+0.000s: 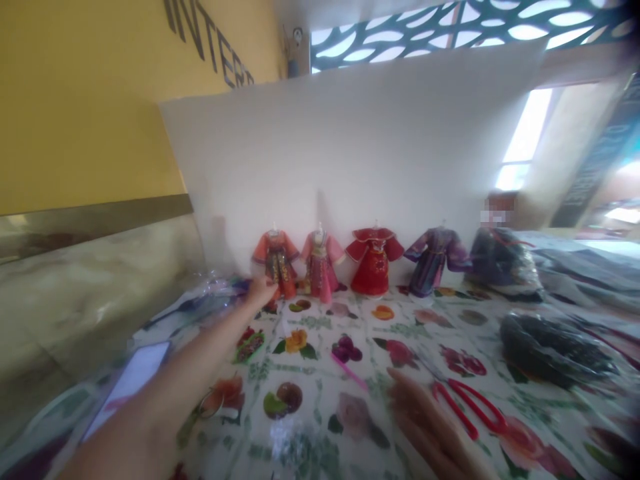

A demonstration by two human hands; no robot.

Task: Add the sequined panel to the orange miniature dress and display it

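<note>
My left hand (261, 292) reaches far across the table, its fingers closed at the lower left edge of a small orange doll dress (280, 263); blur hides the exact grip. Beside that dress, a pink doll dress (320, 267), a red caped one (371, 265) and a purple one (434, 261) stand upright in a row. Low over the tablecloth is my right hand (425, 420), fingers stretched out and holding nothing. Red-handled scissors (470, 403) lie just right of it. A thin pink strip (349, 371) rests to its left.
A white board (345, 147) rises behind the dresses. A phone (127, 383) lies under my left forearm, near clear plastic wrapping (210, 287). At right are a dark plastic-wrapped bundle (555, 347) and another dark bagged item (505, 263). Fruit-patterned cloth (315, 363) covers the table.
</note>
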